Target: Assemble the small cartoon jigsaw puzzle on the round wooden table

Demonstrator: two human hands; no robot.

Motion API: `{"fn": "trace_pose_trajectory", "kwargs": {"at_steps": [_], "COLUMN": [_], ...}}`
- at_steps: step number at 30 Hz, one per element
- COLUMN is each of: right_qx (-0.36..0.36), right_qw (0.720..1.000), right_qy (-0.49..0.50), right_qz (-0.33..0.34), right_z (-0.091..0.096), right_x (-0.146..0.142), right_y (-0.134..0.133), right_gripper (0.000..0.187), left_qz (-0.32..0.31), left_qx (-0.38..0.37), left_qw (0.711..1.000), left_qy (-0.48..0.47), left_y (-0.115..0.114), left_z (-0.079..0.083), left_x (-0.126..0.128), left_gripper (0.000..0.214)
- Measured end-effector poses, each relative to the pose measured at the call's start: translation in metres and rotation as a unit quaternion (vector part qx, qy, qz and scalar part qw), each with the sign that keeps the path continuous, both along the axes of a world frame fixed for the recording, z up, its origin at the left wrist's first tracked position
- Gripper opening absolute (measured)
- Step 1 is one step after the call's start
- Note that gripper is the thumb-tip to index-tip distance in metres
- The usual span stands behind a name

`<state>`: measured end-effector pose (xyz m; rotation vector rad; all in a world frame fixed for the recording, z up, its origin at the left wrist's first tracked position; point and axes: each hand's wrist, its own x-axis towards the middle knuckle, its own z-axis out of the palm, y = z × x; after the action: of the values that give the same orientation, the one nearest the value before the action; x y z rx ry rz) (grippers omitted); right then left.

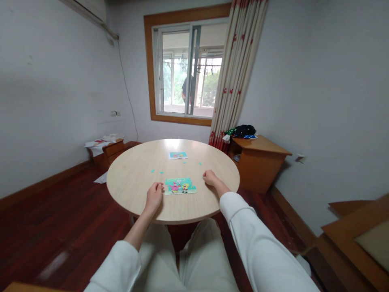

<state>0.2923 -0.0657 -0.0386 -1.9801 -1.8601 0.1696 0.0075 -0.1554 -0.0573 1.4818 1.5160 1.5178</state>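
Note:
A nearly filled jigsaw puzzle [180, 186] with a teal cartoon picture lies flat near the front of the round table [130, 184]. My left hand [154, 196] rests beside its left edge, fingers curled together; whatever they may hold is hidden. To the right of the puzzle, my right hand [210, 177] is closed in a pinch just above the tabletop, with a small puzzle piece at its fingertips. Beyond the puzzle lie several loose teal pieces, among them one piece [161, 172] left of centre and another piece [200, 164] on the right.
A reference picture card [178, 155] lies toward the table's far side. Behind on the right stands a wooden cabinet [258, 162] with a dark cloth heap [244, 130] on top. A low drawer unit [112, 151] with papers is at the left. A person [184, 89] shows beyond the window.

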Motion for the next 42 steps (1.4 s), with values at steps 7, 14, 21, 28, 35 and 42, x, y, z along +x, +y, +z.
{"fn": "trace_pose_trajectory", "kwargs": {"at_steps": [7, 14, 21, 28, 35, 42], "right_qx": [-0.018, -0.016, -0.058, -0.039, 0.025, 0.065], "right_qw": [0.999, 0.998, 0.997, 0.998, 0.998, 0.995], "right_qy": [0.023, 0.048, 0.047, 0.019, -0.036, -0.066], "right_qz": [0.023, 0.025, 0.029, 0.035, 0.044, 0.038], "right_z": [-0.001, 0.006, 0.016, 0.008, -0.002, -0.001], "right_x": [-0.002, 0.003, 0.022, 0.015, 0.009, 0.005], "right_y": [-0.011, -0.027, -0.038, -0.035, -0.039, -0.04], "right_gripper": [0.018, 0.022, 0.014, 0.016, 0.027, 0.038], "left_qz": [-0.009, -0.008, -0.003, -0.009, -0.01, -0.012], "left_qx": [0.005, 0.002, 0.002, 0.001, 0.008, 0.0], "left_qw": [1.0, 1.0, 1.0, 1.0, 1.0, 1.0], "left_qy": [0.006, 0.019, 0.031, 0.023, 0.016, 0.004], "left_y": [0.002, 0.004, 0.007, 0.009, 0.01, 0.006], "left_z": [-0.003, -0.006, -0.008, -0.01, -0.01, -0.005], "left_x": [-0.001, -0.002, -0.003, -0.003, -0.004, -0.001], "left_gripper": [0.024, 0.025, 0.025, 0.027, 0.026, 0.024]}}
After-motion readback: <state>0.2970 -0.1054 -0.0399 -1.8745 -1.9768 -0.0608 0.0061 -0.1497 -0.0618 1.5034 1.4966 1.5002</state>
